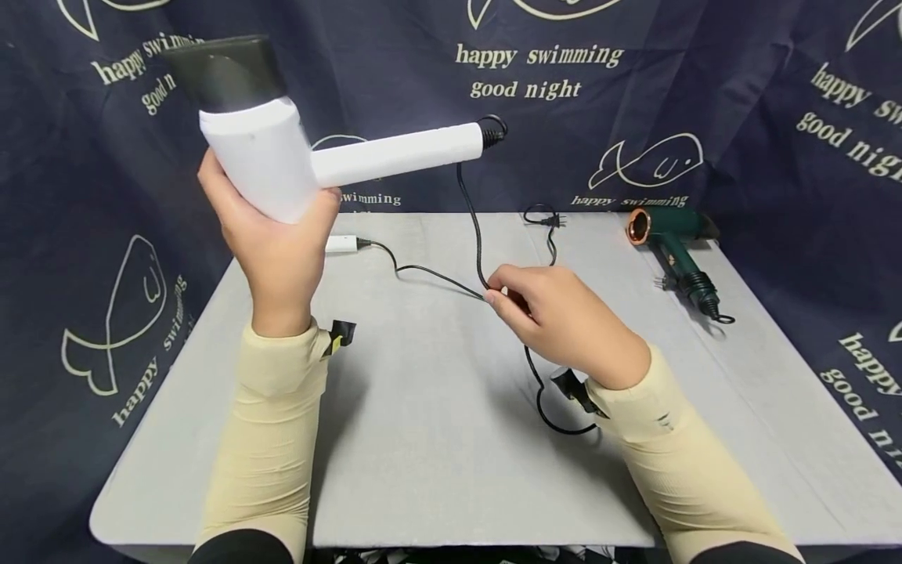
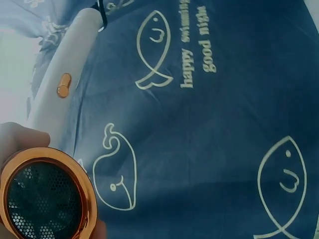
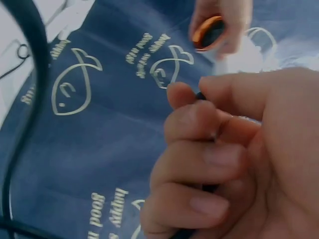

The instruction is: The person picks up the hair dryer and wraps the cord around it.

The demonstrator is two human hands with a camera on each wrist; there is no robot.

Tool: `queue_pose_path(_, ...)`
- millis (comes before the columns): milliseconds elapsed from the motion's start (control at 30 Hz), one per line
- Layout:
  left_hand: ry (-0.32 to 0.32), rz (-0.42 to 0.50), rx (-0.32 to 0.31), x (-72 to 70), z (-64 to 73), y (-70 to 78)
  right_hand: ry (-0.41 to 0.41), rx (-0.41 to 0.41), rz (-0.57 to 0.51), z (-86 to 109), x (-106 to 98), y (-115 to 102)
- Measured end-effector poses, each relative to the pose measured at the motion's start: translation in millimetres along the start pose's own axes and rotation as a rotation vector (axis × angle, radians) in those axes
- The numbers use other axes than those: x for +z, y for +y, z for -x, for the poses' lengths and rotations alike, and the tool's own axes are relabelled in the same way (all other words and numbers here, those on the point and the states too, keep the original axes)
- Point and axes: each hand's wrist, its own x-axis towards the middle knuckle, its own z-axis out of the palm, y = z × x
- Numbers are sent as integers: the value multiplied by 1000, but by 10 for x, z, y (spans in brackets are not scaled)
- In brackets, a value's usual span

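In the head view my left hand (image 1: 278,254) grips the body of a white hair dryer (image 1: 257,157) and holds it up above the table. Its black nozzle (image 1: 229,74) points up, and the handle stretches out to the right. The left wrist view shows the dryer's copper-rimmed mesh intake (image 2: 47,194) and an orange switch (image 2: 64,85) on the handle. My right hand (image 1: 564,317) pinches the dryer's black cord (image 1: 470,211) between thumb and forefinger. Its other fingers curl round the cord in the right wrist view.
A dark green hair dryer (image 1: 680,251) lies at the table's right back. A white stick-shaped thing (image 1: 341,244) with a black cord lies behind my left wrist. A plug (image 1: 553,221) rests near the back edge. A dark blue printed curtain (image 1: 416,94) hangs behind the grey table (image 1: 423,439).
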Motion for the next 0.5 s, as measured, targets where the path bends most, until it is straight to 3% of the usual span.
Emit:
queue_pose_path(233, -36, -192, 9, 14, 10, -54, 236, -185, -45, 91, -216, -110)
queue_pose_path(333, -91, -239, 14, 4, 18, -79, 363, -238, -69, 90, -296, -106)
queue_pose_path(500, -226, -241, 42, -13, 32, -94, 582, -228, -114, 78, -407, -109)
